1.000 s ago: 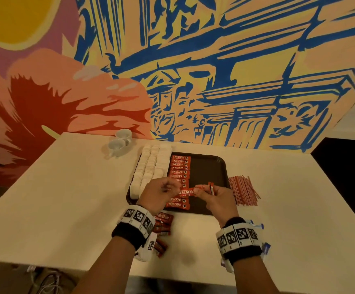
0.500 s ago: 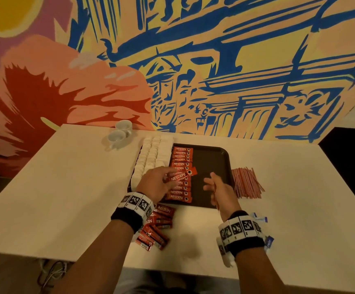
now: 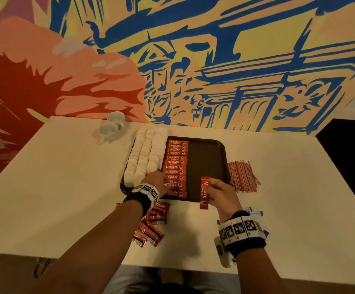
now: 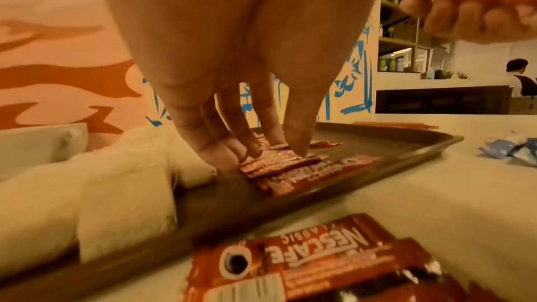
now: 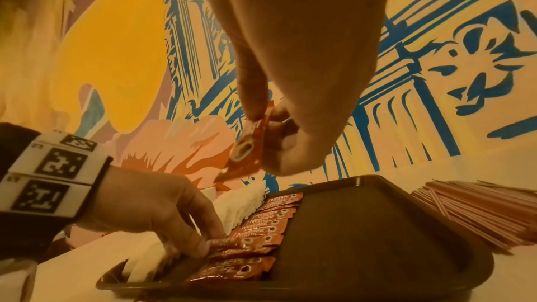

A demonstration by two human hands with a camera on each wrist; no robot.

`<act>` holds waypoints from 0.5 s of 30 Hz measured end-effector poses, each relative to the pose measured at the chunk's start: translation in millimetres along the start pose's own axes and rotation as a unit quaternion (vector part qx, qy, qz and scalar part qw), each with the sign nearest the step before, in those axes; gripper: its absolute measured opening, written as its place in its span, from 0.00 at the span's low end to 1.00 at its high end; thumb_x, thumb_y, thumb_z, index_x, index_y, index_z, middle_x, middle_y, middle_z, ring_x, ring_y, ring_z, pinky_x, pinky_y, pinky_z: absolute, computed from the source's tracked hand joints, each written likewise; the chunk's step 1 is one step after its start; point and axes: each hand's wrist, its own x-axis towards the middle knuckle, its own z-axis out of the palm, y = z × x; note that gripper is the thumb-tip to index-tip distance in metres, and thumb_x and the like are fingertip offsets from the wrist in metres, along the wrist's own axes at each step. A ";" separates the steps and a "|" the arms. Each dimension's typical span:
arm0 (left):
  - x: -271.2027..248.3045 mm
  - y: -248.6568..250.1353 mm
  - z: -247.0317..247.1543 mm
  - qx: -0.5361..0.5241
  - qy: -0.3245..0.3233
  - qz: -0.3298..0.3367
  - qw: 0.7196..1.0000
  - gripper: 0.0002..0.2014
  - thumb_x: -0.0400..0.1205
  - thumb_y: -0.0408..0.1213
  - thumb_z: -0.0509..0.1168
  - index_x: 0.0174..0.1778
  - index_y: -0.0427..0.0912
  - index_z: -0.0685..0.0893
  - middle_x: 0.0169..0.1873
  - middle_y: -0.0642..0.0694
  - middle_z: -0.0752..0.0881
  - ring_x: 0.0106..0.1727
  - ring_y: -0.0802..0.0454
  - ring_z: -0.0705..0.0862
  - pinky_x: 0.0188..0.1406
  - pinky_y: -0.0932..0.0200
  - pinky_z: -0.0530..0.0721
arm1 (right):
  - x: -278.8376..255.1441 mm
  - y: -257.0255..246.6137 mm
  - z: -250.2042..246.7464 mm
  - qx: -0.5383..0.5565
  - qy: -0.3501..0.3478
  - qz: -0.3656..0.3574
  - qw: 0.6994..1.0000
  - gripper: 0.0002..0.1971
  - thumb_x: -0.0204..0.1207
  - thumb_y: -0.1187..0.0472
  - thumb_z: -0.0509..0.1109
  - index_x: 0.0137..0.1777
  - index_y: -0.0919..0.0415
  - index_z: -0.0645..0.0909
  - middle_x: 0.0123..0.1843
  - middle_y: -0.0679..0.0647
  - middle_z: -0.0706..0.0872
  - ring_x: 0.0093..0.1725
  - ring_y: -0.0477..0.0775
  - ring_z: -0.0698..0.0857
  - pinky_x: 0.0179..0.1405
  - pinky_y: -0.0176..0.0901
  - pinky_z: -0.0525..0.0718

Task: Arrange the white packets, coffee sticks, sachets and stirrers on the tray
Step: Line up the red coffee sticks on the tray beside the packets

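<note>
A dark brown tray (image 3: 206,158) lies mid-table with white packets (image 3: 144,153) along its left side and a column of red coffee sticks (image 3: 176,164) beside them. My left hand (image 3: 156,179) presses straight fingertips (image 4: 299,149) down on the near sticks in that column. My right hand (image 3: 220,193) pinches one red coffee stick (image 3: 204,193) upright over the tray's near edge; in the right wrist view that stick (image 5: 247,146) hangs between thumb and finger. Loose coffee sticks (image 3: 151,225) lie on the table under my left forearm. Red stirrers (image 3: 243,176) are piled right of the tray. Blue-and-white sachets (image 3: 255,214) show behind my right wrist.
Two white cups (image 3: 110,128) stand at the back left of the white table (image 3: 66,187), near the painted wall. The tray's right half (image 3: 206,153) is bare. A seated person (image 4: 520,77) shows far off in the left wrist view.
My right hand let go of the shared stick, then came back holding a single stick upright at the tray's near edge. My left hand laid its stick into the column and now presses on it.
</note>
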 end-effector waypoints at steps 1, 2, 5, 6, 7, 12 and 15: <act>1.3 -0.3 3.1 0.010 -0.002 0.001 1.000 0.14 0.81 0.41 0.73 0.62 0.53 0.87 0.65 0.50 0.85 0.64 0.49 0.84 0.68 0.56 0.81 | -0.5 -0.8 -1.0 0.014 -0.004 -0.001 1.000 0.09 0.84 0.70 0.69 0.56 0.57 0.88 0.50 0.54 0.91 0.52 0.52 0.90 0.46 0.41 0.88; 2.3 -0.4 5.6 0.018 -0.003 0.002 1.000 0.14 0.81 0.40 0.72 0.63 0.53 0.87 0.66 0.50 0.84 0.65 0.48 0.84 0.69 0.56 0.80 | -1.3 -1.8 -2.2 0.025 -0.005 -0.004 1.000 0.09 0.84 0.71 0.69 0.55 0.57 0.88 0.48 0.54 0.91 0.50 0.52 0.91 0.44 0.40 0.88; 5.1 1.0 9.0 0.033 -0.005 0.005 0.999 0.15 0.82 0.40 0.71 0.65 0.52 0.87 0.67 0.48 0.83 0.66 0.46 0.83 0.71 0.53 0.80 | 0.1 -2.3 -6.7 0.029 0.001 -0.002 1.000 0.09 0.82 0.71 0.71 0.56 0.59 0.88 0.53 0.59 0.91 0.55 0.57 0.91 0.50 0.47 0.91; 6.1 1.4 9.7 0.035 -0.004 0.005 0.999 0.15 0.81 0.40 0.71 0.65 0.52 0.87 0.67 0.48 0.83 0.67 0.46 0.83 0.71 0.53 0.80 | 0.7 -1.8 -8.6 0.026 0.003 -0.002 1.000 0.09 0.82 0.70 0.72 0.57 0.59 0.88 0.55 0.60 0.91 0.57 0.58 0.91 0.55 0.50 0.90; 6.7 2.1 9.9 0.035 -0.003 0.004 0.999 0.15 0.81 0.41 0.72 0.64 0.53 0.87 0.68 0.48 0.83 0.67 0.46 0.83 0.70 0.53 0.80 | 1.3 -1.2 -10.0 0.024 0.004 -0.001 1.000 0.09 0.82 0.70 0.72 0.57 0.59 0.88 0.57 0.61 0.91 0.59 0.59 0.90 0.59 0.51 0.90; 5.5 4.3 10.6 0.039 -0.009 0.004 0.999 0.16 0.82 0.43 0.72 0.66 0.54 0.85 0.69 0.48 0.81 0.68 0.46 0.82 0.70 0.52 0.79 | -0.1 -0.5 -12.3 0.015 0.007 -0.007 1.000 0.08 0.82 0.67 0.73 0.54 0.53 0.88 0.55 0.56 0.91 0.58 0.54 0.89 0.62 0.50 0.86; 2.4 3.9 7.4 0.019 -0.008 0.006 1.000 0.17 0.81 0.44 0.73 0.66 0.54 0.86 0.69 0.48 0.82 0.67 0.46 0.83 0.71 0.52 0.80 | 0.7 1.5 -12.5 0.020 0.008 -0.010 1.000 0.09 0.82 0.67 0.73 0.55 0.53 0.88 0.54 0.57 0.91 0.57 0.56 0.90 0.59 0.49 0.87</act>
